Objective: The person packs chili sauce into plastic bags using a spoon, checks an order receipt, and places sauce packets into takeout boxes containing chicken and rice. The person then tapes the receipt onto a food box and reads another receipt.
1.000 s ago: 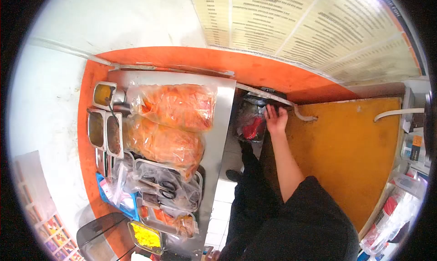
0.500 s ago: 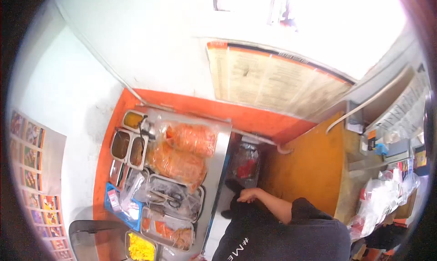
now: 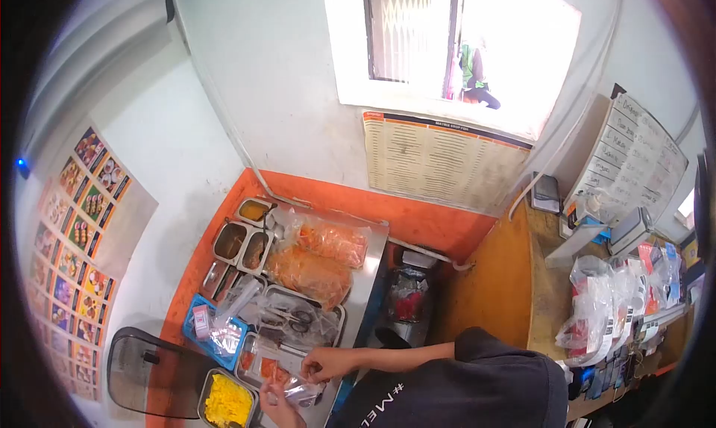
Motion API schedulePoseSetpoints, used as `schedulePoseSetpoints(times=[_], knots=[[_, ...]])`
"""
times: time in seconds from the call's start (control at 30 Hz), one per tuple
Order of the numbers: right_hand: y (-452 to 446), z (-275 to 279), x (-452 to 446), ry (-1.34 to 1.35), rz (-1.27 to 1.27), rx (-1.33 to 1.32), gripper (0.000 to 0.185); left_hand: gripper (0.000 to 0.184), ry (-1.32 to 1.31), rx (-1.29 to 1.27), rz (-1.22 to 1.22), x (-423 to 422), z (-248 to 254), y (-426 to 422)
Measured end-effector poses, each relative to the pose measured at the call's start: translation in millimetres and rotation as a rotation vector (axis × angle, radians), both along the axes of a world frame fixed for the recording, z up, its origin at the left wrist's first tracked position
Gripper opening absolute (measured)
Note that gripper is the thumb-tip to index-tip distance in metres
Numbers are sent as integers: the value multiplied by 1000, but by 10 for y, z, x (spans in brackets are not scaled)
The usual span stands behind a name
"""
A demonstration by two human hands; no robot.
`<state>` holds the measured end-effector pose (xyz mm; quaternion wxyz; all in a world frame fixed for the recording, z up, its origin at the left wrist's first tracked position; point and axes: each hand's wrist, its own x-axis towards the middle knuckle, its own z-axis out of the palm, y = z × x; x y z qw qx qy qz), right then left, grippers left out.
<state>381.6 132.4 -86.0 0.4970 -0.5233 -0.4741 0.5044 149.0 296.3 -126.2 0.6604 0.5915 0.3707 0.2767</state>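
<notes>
My right hand (image 3: 328, 364) reaches over the front of the metal counter, fingers closed at a crumpled clear plastic bag (image 3: 303, 392). From the bottom edge comes my left hand (image 3: 279, 408), its fingers pinched on the same bag. Just behind them is a tray with orange-red food pieces (image 3: 273, 370), partly covered by the hands and plastic. To the left stands a metal container of yellow shredded food (image 3: 228, 400). Farther back, scissors (image 3: 300, 320) lie on plastic in a metal tray (image 3: 342, 325).
Large bags of orange food (image 3: 307, 274) lie behind, near metal containers of sauce (image 3: 229, 241). A blue basket (image 3: 195, 302) and a dark translucent lid (image 3: 142, 376) are at left. A wooden desk (image 3: 543, 279) with plastic packets (image 3: 593, 308) stands at right.
My right hand has moved from beside my body, left onto the counter. My left hand has come into view with the plastic bag. The view has tilted up, showing more window.
</notes>
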Motion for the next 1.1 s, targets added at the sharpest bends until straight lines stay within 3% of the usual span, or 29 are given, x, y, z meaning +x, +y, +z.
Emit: schedulePoseSetpoints(times=[0.1, 0.13, 0.17, 0.23, 0.27, 0.33, 0.47, 0.7, 0.8, 0.87, 0.97, 1.1], knots=[[-55, -96, -135, -81, -180, -130, 23, 35, 114, -13, 331, -216, 263, -122], [-63, -199, -150, -138, -227, -91, 21, 30, 222, 178, 330, -226, 375, -258], [-61, -277, -212, -182, -244, -50, 20, 28, 208, 371, 82, -153, 690, -436], [-70, -72, -294, -131, -165, -46, 22, 28, 321, 354, -157, 25, 1026, -757], [-60, 45, -348, -120, -143, -29, 21, 36, 356, 694, -245, 139, 1177, -817], [-59, 165, -473, -108, -105, -49, 19, 29, 214, 594, -140, 181, 1096, -915], [69, 259, -369, -120, -61, -84, 19, 30, 209, 540, -37, 151, 1115, -907], [252, 439, -234, -167, 72, -36, 18, 26, 156, 623, 90, 217, 1001, -912], [360, 445, -61, -475, 99, 294, 15, 28, 176, 661, 201, 391, 769, -927], [338, 201, -19, -923, 142, 278, 14, 29, 242, 712, 321, 585, 627, -937], [360, 191, 177, -964, 66, 129, 20, 28, 271, 796, 428, 852, 591, -924], [410, 444, 714, -875, 101, 131, 21, 20, 264, 638, 360, 1402, 738, -932]])
